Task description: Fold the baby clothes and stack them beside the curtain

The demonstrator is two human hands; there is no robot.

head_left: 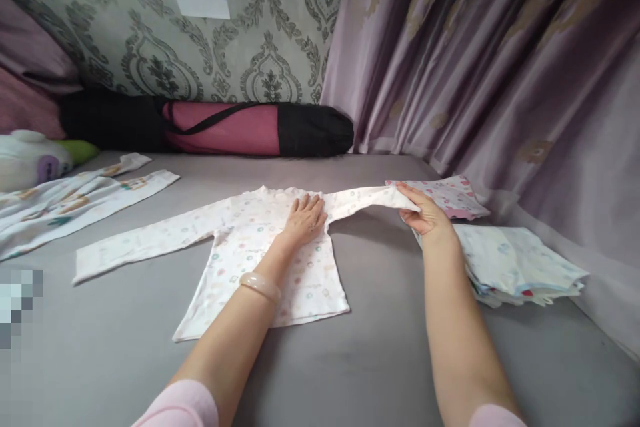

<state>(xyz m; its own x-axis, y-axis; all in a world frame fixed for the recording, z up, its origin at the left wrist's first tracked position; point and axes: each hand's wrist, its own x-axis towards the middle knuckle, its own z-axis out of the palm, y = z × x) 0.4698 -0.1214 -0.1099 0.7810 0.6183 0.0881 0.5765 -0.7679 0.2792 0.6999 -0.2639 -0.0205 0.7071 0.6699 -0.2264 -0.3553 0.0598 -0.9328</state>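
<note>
A small white long-sleeved shirt (250,253) with a faint coloured print lies spread flat on the grey bed surface (375,347). My left hand (303,219) rests palm down on its chest near the right shoulder, fingers stretched out. A pale bangle sits on that wrist. My right hand (425,217) pinches the cuff of the shirt's right sleeve (370,199) and holds it lifted slightly off the bed.
A stack of folded baby clothes (520,267) sits at the right, with a pink-printed piece (450,193) behind it. More printed garments (65,203) lie at the left. A pink and black roll bag (225,128) lies against the wall. Purple curtains (500,67) hang right.
</note>
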